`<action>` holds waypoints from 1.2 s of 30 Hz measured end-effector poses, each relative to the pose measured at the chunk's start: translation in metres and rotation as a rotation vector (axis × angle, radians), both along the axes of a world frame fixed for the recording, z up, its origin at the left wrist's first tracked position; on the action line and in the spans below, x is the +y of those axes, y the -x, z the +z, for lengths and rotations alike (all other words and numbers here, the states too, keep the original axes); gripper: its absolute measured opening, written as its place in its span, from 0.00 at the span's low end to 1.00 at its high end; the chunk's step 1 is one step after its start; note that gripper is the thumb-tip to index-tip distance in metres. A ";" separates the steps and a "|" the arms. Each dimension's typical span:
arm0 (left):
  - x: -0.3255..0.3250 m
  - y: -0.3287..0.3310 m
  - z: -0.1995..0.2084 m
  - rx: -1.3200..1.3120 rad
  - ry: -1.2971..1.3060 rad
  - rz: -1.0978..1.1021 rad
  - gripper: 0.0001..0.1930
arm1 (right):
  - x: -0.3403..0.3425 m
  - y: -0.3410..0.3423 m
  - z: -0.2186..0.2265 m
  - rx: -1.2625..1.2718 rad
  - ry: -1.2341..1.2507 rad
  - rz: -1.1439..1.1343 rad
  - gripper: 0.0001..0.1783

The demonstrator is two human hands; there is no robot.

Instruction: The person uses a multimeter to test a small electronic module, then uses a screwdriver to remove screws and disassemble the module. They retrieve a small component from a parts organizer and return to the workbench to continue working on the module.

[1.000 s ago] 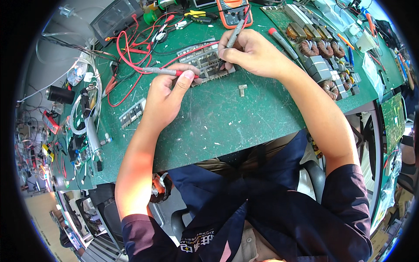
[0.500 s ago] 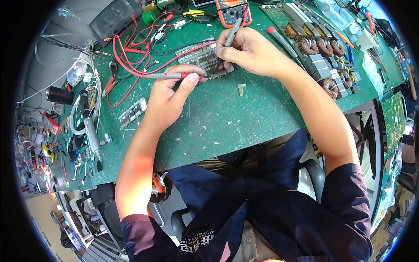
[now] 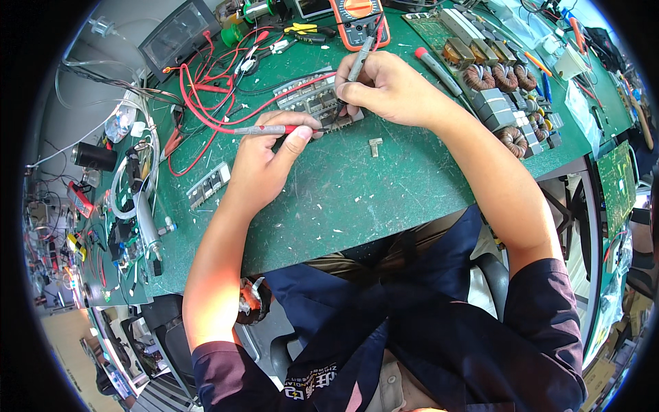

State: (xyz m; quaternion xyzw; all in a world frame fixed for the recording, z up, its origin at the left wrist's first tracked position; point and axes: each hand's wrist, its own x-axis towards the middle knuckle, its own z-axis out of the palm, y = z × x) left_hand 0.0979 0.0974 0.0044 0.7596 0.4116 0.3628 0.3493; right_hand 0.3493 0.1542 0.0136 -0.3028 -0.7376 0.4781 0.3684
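The red-and-grey probe (image 3: 266,129) pinched by the left hand (image 3: 266,165) has swung level, towards the circuit board (image 3: 317,101) set back from the table's (image 3: 405,189) near edge; the right hand (image 3: 384,88) grips another probe (image 3: 359,63), both tips seemingly close.

The table (image 3: 412,178) before you is green, its surface scratched and flecked with pale specks; its front edge slants upward toward your right. Behind its far left corner, note the pale grey wall (image 3: 147,20). A slim whitish table leg (image 3: 589,233) stands below the right end. Black armrests (image 3: 495,285) curve on either side of your seat, and a dark chair (image 3: 167,321) occupies the lower left, with grey slats (image 3: 165,393) beneath it. Observe a tan panel (image 3: 65,343) farther left and cardboard boxes (image 3: 597,378) at lower right. Daylight-like brightness reaches you unevenly, leaving the area beneath the table partly in shadow.
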 end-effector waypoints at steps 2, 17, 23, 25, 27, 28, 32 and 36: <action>0.001 0.000 0.000 0.003 0.000 -0.001 0.12 | 0.000 0.001 0.000 0.017 0.004 -0.011 0.08; 0.004 0.011 -0.001 -0.185 0.186 0.004 0.14 | 0.001 0.000 -0.003 -0.023 -0.009 0.005 0.09; 0.004 0.010 -0.004 -0.140 0.141 -0.017 0.13 | 0.001 0.001 -0.004 0.003 0.004 0.013 0.09; 0.004 0.009 -0.003 -0.137 0.139 -0.018 0.13 | 0.000 0.001 -0.004 -0.019 -0.035 0.006 0.09; 0.003 0.009 -0.002 -0.139 0.140 -0.014 0.13 | 0.000 0.000 -0.004 -0.031 -0.053 0.004 0.10; 0.003 0.009 -0.002 -0.128 0.136 -0.013 0.13 | 0.001 0.000 -0.004 -0.032 -0.052 0.007 0.10; 0.003 0.010 -0.001 -0.120 0.128 -0.014 0.14 | 0.003 0.001 -0.006 0.017 0.019 0.013 0.10; 0.002 0.010 -0.001 -0.128 0.146 -0.013 0.14 | 0.004 0.002 -0.008 0.048 0.047 0.012 0.10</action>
